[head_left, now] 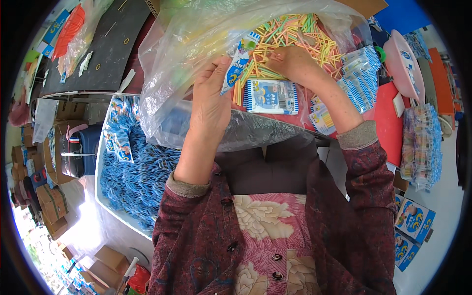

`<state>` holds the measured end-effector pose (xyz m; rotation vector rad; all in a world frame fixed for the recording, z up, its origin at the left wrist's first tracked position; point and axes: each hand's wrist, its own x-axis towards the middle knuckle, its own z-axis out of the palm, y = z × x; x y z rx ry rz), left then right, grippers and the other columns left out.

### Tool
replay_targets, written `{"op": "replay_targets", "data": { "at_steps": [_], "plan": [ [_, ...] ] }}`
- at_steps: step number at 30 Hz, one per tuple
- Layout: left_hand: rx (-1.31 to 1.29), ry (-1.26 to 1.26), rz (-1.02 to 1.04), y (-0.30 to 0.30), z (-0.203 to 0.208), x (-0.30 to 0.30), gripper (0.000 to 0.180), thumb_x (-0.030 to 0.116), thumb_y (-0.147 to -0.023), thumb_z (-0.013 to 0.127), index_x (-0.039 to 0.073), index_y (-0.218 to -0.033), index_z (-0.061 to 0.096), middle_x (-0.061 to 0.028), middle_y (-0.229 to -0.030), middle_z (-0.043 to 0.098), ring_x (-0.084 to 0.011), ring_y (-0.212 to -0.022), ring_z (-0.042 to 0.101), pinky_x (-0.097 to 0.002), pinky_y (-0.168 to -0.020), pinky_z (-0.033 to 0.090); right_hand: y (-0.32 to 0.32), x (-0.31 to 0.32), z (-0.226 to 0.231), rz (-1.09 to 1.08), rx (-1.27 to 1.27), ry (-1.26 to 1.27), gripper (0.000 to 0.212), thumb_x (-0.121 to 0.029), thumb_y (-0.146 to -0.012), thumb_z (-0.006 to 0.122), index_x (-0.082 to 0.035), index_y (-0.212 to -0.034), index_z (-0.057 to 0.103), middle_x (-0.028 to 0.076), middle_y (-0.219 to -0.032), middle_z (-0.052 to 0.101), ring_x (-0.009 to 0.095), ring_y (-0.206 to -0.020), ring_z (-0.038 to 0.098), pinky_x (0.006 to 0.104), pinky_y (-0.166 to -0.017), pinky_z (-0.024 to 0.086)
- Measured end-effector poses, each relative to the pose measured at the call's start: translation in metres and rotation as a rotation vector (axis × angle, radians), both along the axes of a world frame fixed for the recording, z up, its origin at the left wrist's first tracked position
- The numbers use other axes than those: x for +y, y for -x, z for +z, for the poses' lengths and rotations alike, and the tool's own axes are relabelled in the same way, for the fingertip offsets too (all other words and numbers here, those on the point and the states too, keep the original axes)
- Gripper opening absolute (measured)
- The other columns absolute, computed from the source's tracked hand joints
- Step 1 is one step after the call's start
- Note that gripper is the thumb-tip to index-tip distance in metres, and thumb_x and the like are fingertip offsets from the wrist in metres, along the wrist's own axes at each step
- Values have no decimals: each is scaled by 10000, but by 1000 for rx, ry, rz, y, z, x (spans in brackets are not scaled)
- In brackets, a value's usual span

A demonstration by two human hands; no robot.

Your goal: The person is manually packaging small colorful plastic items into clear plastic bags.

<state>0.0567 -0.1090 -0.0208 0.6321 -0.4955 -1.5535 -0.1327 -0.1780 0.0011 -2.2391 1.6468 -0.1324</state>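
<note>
Slim printed packet (237,66), blue and white, one: held at an angle above the worktop (291,117), pinched at its left edge by the fingers of the left hand (212,78). Handling: probably light, limp and slick film, easily creased; best taken by a side edge near the upper end, lightly. Pastel sticks (322,42), loose heap, pink, yellow and green: beyond and right of the packet; likely light, stiff and brittle, best gathered in a small bundle along their length. Right hand (295,64): over the near side of the heap, fingers curled down at the sticks; whether they grip any cannot be told. Flat packet (271,96), blue-edged: lying just in front of the heap, between the two wrists. Row of filled packets (361,76): right of the heap, partly behind the right forearm. Clear plastic sheet (169,73), large, crumpled: round the left hand and over the worktop's near edge; the chief obstruction, apt to snag. Pink basin (393,58): far right, packets inside. White-rimmed tub (99,184): left, below worktop level, crowded with blue packets (140,184).
</note>
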Motion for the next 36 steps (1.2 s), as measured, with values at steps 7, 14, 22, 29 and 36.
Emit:
{"op": "replay_targets", "data": {
  "at_steps": [7, 14, 22, 29, 36],
  "plan": [
    [6, -12, -17, 7, 1, 2, 152, 143, -907, 565, 27, -1006, 573, -73, -971, 636, -174, -926, 601, -313, -872, 466, 21, -1, -7, -223, -725, 9, 214, -217, -890, 527, -14, -850, 582, 66, -677, 584, 173, -584, 545, 332, -542, 429],
    [557, -7, -138, 54, 2, 12, 301, 259, -915, 500, 29, -1101, 551, -71, -1019, 624, -204, -1019, 550, -389, -1017, 331, -7, 33, 3, -295, -1767, -384, 216, -212, -916, 493, -5, -946, 545, 53, -749, 582, 127, -664, 535, 281, -629, 452],
    [504, 44, -148, 71, 6, 5, 381, 256, -918, 464, -17, -1179, 515, -109, -1154, 591, -216, -1138, 497, -336, -1050, 311, -44, 58, 11, -391, -1863, 37, 206, -199, -924, 452, -11, -891, 528, 68, -763, 590, 136, -728, 561, 258, -675, 460],
    [505, 95, -143, 69, -8, -6, 293, 212, -927, 442, -11, -1091, 536, -100, -1106, 597, -216, -1095, 515, -325, -1012, 353, -43, 52, 6, -281, -1718, 90, 210, -220, -930, 506, -21, -988, 537, 49, -847, 584, 141, -814, 552, 284, -779, 454],
    [502, -9, -131, 69, 12, -2, 208, 164, -928, 448, 21, -1050, 537, -93, -1083, 598, -186, -968, 546, -325, -938, 400, -37, 56, -4, -362, -1719, 41, 104, -74, -923, 521, -39, -1008, 569, 29, -905, 599, 92, -798, 559, 209, -715, 464]
  ]
}}
